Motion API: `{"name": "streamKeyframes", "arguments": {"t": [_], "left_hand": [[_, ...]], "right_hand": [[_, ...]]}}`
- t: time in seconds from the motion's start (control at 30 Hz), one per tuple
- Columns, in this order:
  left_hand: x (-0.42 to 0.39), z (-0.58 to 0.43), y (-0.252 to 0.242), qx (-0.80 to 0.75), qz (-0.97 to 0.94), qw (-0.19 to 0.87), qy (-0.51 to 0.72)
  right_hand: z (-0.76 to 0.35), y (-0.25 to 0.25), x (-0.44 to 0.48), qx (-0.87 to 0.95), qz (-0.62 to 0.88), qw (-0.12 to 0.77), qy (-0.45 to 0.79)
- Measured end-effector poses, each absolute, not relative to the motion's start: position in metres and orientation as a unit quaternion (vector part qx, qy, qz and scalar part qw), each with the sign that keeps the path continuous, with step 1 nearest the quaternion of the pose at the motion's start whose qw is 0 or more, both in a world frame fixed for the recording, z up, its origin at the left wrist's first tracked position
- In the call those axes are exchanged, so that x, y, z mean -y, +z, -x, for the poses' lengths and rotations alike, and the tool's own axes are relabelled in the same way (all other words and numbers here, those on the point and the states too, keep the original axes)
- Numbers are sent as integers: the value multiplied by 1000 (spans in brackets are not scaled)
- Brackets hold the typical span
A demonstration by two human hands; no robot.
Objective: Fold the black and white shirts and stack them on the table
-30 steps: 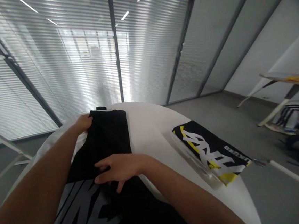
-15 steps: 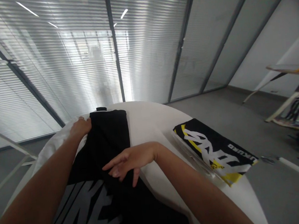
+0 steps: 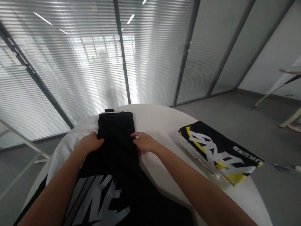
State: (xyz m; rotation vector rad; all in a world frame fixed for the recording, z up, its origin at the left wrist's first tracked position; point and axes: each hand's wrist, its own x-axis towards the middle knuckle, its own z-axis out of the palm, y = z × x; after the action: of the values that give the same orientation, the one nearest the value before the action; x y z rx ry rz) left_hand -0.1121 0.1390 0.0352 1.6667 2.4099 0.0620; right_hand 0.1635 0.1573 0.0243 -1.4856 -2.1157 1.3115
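A black top (image 3: 137,198) with large grey lettering lies spread over the round white table, its near end running out of view. A long folded strip of it, perhaps a sleeve, reaches toward the far edge. My left hand (image 3: 88,143) is closed on the strip's left side, its thumb resting on the black cloth. Across from it, my right hand (image 3: 144,142) pinches the right edge between thumb and fingers. White cloth (image 3: 63,143) of the same or another garment lies beside my left forearm.
At the right of the white table (image 3: 153,114) lies a folded black, white and yellow printed garment (image 3: 219,149) on clear plastic. White metal legs (image 3: 12,132) stand at the left. Another table (image 3: 298,72) is at the far right, and a glass partition with blinds (image 3: 151,56) rises behind.
My right hand has moved up from above the cloth to the strip's right edge and closed there. My left hand has shifted nearer along the left side. The view has turned slightly left.
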Motion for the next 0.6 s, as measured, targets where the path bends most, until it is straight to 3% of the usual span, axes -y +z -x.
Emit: {"name": "streamKeyframes", "arguments": {"t": [0.2, 0.3, 0.6], "left_hand": [[-134, 113, 31, -788, -606, 82, 70], [-132, 113, 37, -778, -605, 125, 119], [-124, 104, 43, -750, -521, 331, 238]], "right_hand": [[-162, 18, -157, 820, 460, 142, 311], [-165, 17, -163, 768, 474, 141, 407], [-181, 34, -168, 586, 478, 268, 597]]}}
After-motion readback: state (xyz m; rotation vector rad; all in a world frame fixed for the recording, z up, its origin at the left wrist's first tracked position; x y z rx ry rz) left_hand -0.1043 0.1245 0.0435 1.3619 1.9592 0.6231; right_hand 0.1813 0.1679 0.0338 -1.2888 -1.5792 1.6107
